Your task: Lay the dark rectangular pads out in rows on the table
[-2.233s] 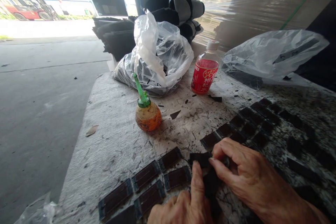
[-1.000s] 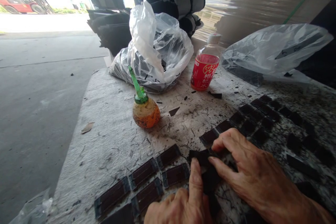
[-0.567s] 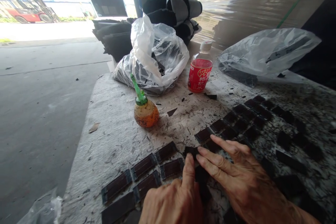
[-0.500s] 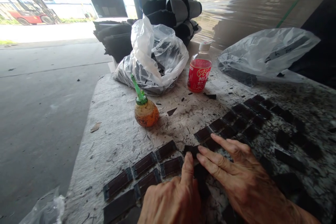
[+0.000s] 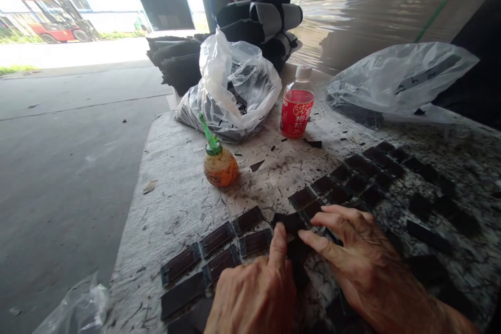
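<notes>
A small black strip (image 5: 289, 221) lies on the cloth-covered table between my hands. My left hand (image 5: 256, 287) presses the strip's left end with a stretched index finger, its other fingers curled under. My right hand (image 5: 364, 258) is spread; one fingertip touches the strip's lower right edge, while the remaining fingers lie over neighbouring pieces. Dark rectangular pieces (image 5: 217, 238) sit in rows left of the strip. More rows of dark pieces (image 5: 340, 173) run off to the upper right. Loose black pieces below the strip are partly hidden by my hands.
An orange squeeze bottle (image 5: 221, 167) with a green nozzle stands on the table (image 5: 172, 167). Behind it are an open plastic bag (image 5: 250, 88) of dark scraps and a red-labelled drink bottle (image 5: 297, 107). Another plastic bag (image 5: 399, 75) lies right. Black rolls (image 5: 270, 18) are stacked behind.
My right hand's fingers have drawn back from the strip and spread, leaving one fingertip at its edge. My left index finger stays on it. The view has shifted slightly.
</notes>
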Tool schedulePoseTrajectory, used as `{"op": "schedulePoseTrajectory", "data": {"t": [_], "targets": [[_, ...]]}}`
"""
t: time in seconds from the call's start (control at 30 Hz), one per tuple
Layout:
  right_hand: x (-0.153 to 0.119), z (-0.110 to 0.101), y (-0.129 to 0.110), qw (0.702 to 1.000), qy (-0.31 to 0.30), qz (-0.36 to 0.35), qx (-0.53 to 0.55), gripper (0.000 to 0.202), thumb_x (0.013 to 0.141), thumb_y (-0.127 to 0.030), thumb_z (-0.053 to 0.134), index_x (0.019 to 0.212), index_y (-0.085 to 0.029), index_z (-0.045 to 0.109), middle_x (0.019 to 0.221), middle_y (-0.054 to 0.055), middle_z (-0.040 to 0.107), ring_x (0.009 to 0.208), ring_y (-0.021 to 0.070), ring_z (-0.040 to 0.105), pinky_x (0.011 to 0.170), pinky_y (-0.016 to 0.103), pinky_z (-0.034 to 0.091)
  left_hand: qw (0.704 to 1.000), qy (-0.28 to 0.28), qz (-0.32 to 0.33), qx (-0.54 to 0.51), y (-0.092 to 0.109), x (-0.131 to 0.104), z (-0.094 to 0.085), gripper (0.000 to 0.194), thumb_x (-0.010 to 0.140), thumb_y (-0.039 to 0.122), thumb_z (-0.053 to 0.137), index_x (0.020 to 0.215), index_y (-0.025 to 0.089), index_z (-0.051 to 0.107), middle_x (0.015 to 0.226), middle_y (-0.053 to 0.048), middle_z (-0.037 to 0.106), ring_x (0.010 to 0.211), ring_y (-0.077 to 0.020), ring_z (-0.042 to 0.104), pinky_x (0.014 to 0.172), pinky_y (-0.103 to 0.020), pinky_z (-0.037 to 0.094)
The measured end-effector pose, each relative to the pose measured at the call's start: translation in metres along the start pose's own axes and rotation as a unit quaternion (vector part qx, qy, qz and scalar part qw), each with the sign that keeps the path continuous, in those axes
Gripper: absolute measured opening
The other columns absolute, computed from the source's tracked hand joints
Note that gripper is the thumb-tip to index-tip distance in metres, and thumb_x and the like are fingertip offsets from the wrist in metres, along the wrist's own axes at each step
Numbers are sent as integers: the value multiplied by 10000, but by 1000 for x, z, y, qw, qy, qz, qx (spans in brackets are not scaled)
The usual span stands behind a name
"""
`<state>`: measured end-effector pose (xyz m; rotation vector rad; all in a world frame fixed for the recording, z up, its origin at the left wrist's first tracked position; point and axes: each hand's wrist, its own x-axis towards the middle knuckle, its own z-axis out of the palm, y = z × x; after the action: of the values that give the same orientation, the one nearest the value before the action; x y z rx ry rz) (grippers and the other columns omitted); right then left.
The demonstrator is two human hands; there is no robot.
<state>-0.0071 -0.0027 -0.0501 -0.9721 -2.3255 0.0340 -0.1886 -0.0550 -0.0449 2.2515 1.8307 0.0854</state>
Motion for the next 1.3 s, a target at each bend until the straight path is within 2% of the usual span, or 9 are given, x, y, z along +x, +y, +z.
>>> {"op": "schedulePoseTrajectory", "data": {"t": [0.2, 0.3, 0.37, 0.5, 0.6, 0.73, 0.83, 1.1, 1.3], "targets": [[10, -1, 0, 1000, -15, 2, 3, 345, 837, -58, 447, 996, -234, 697, 1016, 85, 654, 1028, 261, 521, 872, 423, 372, 999, 29, -28, 26, 6, -3, 8, 523, 885, 158, 341, 1401, 152, 256, 668, 9, 681, 520, -140, 626, 448, -284, 302], [13, -2, 0, 1000, -9, 1, 14, 324, 832, -52, 456, 907, -233, 714, 999, 66, 670, 1038, 249, 520, 888, 405, 365, 998, 35, -27, 33, 8, -2, 8, 509, 892, 151, 333, 1397, 150, 269, 645, 9, 675, 509, -144, 625, 441, -287, 297], [12, -2, 0, 1000, -2, -14, 21, 322, 832, -46, 462, 930, -227, 710, 1012, 47, 684, 1052, 234, 517, 899, 383, 363, 999, 34, -24, 32, 8, -1, 6, 507, 887, 142, 328, 1392, 140, 279, 641, 11, 674, 502, -148, 625, 432, -293, 301], [4, 4, -1, 999, -17, -42, 12, 353, 840, -59, 475, 1119, -193, 645, 1135, 13, 674, 1157, 248, 469, 976, 407, 314, 999, -20, -17, -18, 5, 1, -1, 516, 882, 147, 267, 1398, 118, 261, 735, -22, 701, 564, -165, 655, 429, -290, 342], [0, 8, -2, 999, -26, -43, 2, 367, 830, -103, 526, 1170, -209, 614, 1192, -5, 649, 1194, 256, 448, 1013, 428, 273, 997, -51, -15, -47, 5, 2, -10, 521, 892, 174, 237, 1407, 97, 231, 815, -64, 715, 625, -177, 672, 449, -281, 360], [5, 2, 0, 999, -17, -24, 17, 311, 833, -85, 501, 1048, -228, 673, 1112, 12, 683, 1144, 235, 492, 962, 406, 339, 996, -68, -19, -48, 6, 3, -24, 504, 907, 221, 246, 1394, 94, 269, 710, -66, 706, 571, -206, 656, 456, -307, 312], [11, -3, 1, 1000, 8, -26, 4, 323, 839, -55, 455, 1007, -206, 686, 1088, 55, 683, 1100, 237, 518, 913, 408, 382, 997, -58, -22, -54, 7, 3, -29, 489, 918, 237, 235, 1391, 121, 282, 695, -63, 698, 586, -224, 655, 482, -320, 294], [13, 4, -4, 998, -22, -44, -29, 301, 801, -58, 522, 1018, -182, 689, 1080, 52, 688, 1133, 270, 489, 955, 428, 337, 995, -28, -57, -71, 14, 1, -35, 441, 898, 221, 257, 1305, 149, 410, 736, -107, 701, 616, -287, 657, 518, -334, 368], [14, 5, -4, 994, -28, -100, -13, 341, 811, -32, 485, 1061, -167, 674, 1078, 52, 693, 1073, 225, 532, 935, 379, 366, 980, 25, -88, -174, 15, 2, -39, 327, 821, 202, 377, 1072, 181, 587, 763, -100, 687, 651, -230, 624, 624, -328, 417]]}}
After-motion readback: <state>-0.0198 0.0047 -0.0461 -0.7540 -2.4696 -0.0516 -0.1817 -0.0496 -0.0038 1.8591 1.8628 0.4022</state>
